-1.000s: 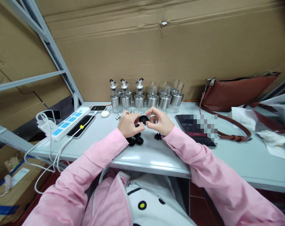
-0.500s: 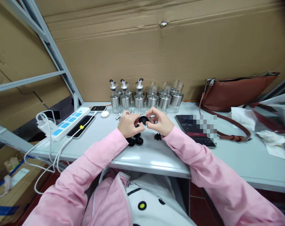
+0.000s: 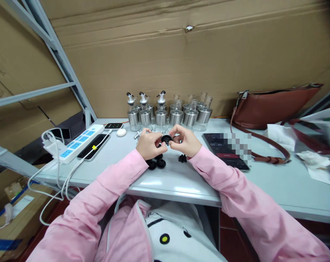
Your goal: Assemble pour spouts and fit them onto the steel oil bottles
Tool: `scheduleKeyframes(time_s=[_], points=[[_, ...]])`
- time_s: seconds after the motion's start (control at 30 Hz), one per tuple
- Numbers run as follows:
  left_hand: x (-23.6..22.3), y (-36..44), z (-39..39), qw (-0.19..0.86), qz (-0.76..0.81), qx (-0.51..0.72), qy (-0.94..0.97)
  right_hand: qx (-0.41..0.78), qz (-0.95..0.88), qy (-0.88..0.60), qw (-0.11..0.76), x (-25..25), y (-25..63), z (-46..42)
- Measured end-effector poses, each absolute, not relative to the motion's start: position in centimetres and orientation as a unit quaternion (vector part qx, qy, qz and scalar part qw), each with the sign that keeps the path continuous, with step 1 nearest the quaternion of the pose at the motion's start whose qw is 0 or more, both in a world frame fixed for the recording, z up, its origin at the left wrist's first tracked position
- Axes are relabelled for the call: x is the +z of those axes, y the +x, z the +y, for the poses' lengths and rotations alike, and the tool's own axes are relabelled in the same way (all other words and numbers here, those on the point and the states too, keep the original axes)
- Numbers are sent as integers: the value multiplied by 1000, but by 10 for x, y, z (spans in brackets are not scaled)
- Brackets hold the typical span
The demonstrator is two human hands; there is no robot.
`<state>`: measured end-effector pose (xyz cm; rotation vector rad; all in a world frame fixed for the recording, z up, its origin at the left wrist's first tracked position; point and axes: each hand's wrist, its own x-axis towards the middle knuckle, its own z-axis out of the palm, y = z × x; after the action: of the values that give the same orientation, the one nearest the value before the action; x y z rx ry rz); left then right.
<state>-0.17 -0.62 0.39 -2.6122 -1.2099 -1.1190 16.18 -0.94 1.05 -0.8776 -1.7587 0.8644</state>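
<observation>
Between my two hands is a round black bottle stopper (image 3: 166, 138), held just above the table. My left hand (image 3: 151, 143) grips its left side with fingers and thumb. On the other side, my right hand (image 3: 186, 140) pinches it, the thumb close to its lower middle. Several more black stoppers (image 3: 161, 163) lie on the table below my left hand, partly covered by it. A small cluster of black parts (image 3: 182, 158) sits beside my right wrist. Small metal pieces (image 3: 137, 135) show behind my left hand, mostly hidden.
Glass bottles with steel sleeves (image 3: 176, 118) stand at the back, three with pourer tops (image 3: 161, 96). A power strip (image 3: 81, 143), a charging phone (image 3: 94, 147) and a white round case (image 3: 121, 132) are left. A large phone (image 3: 222, 150) and brown bag (image 3: 276, 105) are right.
The stopper has tilted slightly in my fingers, and a small part at its lower middle now shows between my thumbs. Both hands stay in nearly the same place.
</observation>
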Motion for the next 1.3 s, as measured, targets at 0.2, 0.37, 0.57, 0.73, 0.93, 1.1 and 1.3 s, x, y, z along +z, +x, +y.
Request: scheduleKeyframes(time_s=[0.2,0.37,0.57,0.73,0.93,1.1,1.3], points=[[3,-2,-6,25,-381,-373,-846,359,-718,-359,477,10,162,-9],[2,-2,-5,19,-368,-385,-846,367,-715,-358,476,11,163,-10],[2,-3,-4,15,-356,-391,-848,381,-709,-354,476,12,162,-10],[2,-3,-3,17,-350,-396,-849,396,-699,-348,483,12,161,-11],[0,-2,-2,26,-351,-400,-847,419,-689,-336,487,11,162,-8],[-2,-2,-2,46,-359,-410,-837,455,-682,-312,479,11,164,-4],[-3,-2,-2,56,-360,-412,-835,474,-678,-290,481,10,165,-2]])
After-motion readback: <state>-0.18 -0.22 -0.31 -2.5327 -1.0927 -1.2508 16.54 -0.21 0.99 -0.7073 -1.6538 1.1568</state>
